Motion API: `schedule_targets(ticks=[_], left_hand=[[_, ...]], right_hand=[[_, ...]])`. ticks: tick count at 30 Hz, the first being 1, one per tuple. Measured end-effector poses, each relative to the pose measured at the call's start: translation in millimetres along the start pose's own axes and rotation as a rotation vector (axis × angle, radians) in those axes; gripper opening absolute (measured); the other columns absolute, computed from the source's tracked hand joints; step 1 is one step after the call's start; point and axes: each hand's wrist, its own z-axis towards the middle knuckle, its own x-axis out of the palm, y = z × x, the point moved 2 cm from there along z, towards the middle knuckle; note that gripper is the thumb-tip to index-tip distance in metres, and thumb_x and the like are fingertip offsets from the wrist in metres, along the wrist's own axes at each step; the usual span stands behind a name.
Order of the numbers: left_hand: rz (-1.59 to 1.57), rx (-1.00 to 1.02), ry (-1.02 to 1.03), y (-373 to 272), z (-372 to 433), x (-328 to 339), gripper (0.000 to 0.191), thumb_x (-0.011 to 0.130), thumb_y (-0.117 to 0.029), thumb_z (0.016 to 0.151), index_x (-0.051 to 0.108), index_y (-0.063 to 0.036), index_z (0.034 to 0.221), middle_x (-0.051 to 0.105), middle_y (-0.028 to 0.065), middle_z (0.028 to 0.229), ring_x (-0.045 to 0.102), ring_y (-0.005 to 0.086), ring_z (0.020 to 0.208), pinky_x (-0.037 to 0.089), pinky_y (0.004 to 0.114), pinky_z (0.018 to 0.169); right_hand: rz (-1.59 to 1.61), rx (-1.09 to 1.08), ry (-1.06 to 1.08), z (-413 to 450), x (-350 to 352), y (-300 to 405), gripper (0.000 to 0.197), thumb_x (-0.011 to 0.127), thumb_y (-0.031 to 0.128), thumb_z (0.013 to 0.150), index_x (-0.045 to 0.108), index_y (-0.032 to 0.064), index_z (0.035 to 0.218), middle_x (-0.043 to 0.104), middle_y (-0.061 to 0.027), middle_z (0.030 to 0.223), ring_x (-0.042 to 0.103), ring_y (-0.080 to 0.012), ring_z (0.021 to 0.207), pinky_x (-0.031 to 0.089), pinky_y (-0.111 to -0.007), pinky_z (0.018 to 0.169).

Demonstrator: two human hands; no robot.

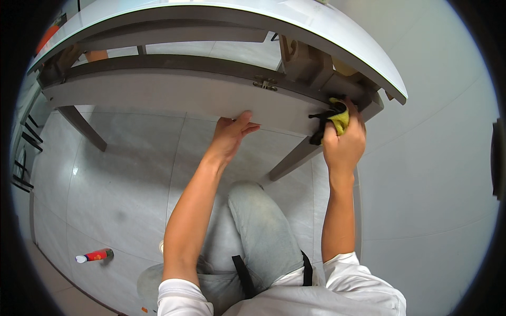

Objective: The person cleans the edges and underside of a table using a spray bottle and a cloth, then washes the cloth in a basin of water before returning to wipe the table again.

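Note:
A black and yellow cloth (339, 120) is bunched in my right hand (348, 136), which presses it against the right end of a pale side panel (178, 93) below a tabletop. My left hand (233, 132) holds the lower edge of that panel near its middle, thumb in front and the other fingers partly hidden. A metal latch or hinge (265, 84) sits on the panel's upper edge, between and above my hands. Over the panel is an open gap under the white glossy tabletop (221, 8).
Tapered table legs (292, 160) stand on the grey tiled floor (130, 170). A red bottle with a white cap (95, 255) is on the floor at lower left. A pale wall (427, 170) runs along the right. Wooden parts (304, 59) show inside the table frame.

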Motion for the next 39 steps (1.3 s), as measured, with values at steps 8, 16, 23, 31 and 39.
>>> schedule_targets(ticks=[8, 16, 23, 31, 39], left_hand=[[-0.093, -0.023, 0.03, 15.3, 3.8, -0.6, 0.035, 0.068, -0.024, 0.095, 0.057, -0.002, 0.121, 0.068, 0.0102, 0.113, 0.068, 0.023, 0.101, 0.052, 0.043, 0.098], [-0.269, -0.183, -0.079, 18.4, -27.5, 1.8, 0.044, 0.062, -0.029, 0.097, 0.053, -0.0052, 0.133, 0.063, 0.0101, 0.121, 0.066, 0.0213, 0.105, 0.054, 0.034, 0.093], [-0.251, -0.075, 0.271, -20.5, -21.2, 0.6, 0.07, 0.074, -0.058, 0.081, 0.053, -0.0185, 0.136, 0.054, 0.0108, 0.136, 0.047, 0.0312, 0.13, 0.032, 0.054, 0.114], [-0.21, -0.072, 0.285, -7.7, -23.1, 6.1, 0.07, 0.075, -0.059, 0.079, 0.055, -0.0253, 0.137, 0.055, 0.0076, 0.139, 0.046, 0.0303, 0.131, 0.03, 0.053, 0.116], [0.26, -0.658, 0.69, -18.1, -31.1, 31.0, 0.124, 0.062, -0.087, 0.069, 0.029, -0.0027, 0.153, 0.057, 0.0192, 0.133, 0.056, 0.0227, 0.122, 0.047, 0.035, 0.1]], right_hand=[[0.323, 0.063, -0.258, -23.6, 29.5, 30.7, 0.057, 0.054, -0.002, 0.065, 0.066, 0.0018, 0.12, 0.061, -0.0164, 0.135, 0.05, -0.0381, 0.133, 0.031, -0.051, 0.116], [0.601, -0.354, 0.143, -57.1, 54.0, 103.8, 0.052, 0.057, 0.002, 0.063, 0.069, 0.0034, 0.113, 0.066, -0.0164, 0.127, 0.059, -0.0321, 0.124, 0.041, -0.048, 0.111], [0.806, 0.063, 0.347, -108.6, 32.7, 35.6, 0.041, 0.054, 0.001, 0.062, 0.072, 0.0005, 0.099, 0.074, -0.0133, 0.09, 0.073, -0.0297, 0.078, 0.058, -0.034, 0.075], [1.448, 0.732, 0.121, -134.7, 21.6, 14.6, 0.03, 0.055, 0.015, 0.091, 0.061, -0.0022, 0.115, 0.067, -0.01, 0.108, 0.064, -0.0191, 0.1, 0.05, -0.033, 0.092], [2.158, 1.004, 0.083, -117.2, 31.4, -6.9, 0.035, 0.058, 0.025, 0.095, 0.062, 0.0006, 0.119, 0.067, -0.0101, 0.119, 0.063, -0.0258, 0.111, 0.049, -0.04, 0.1]])
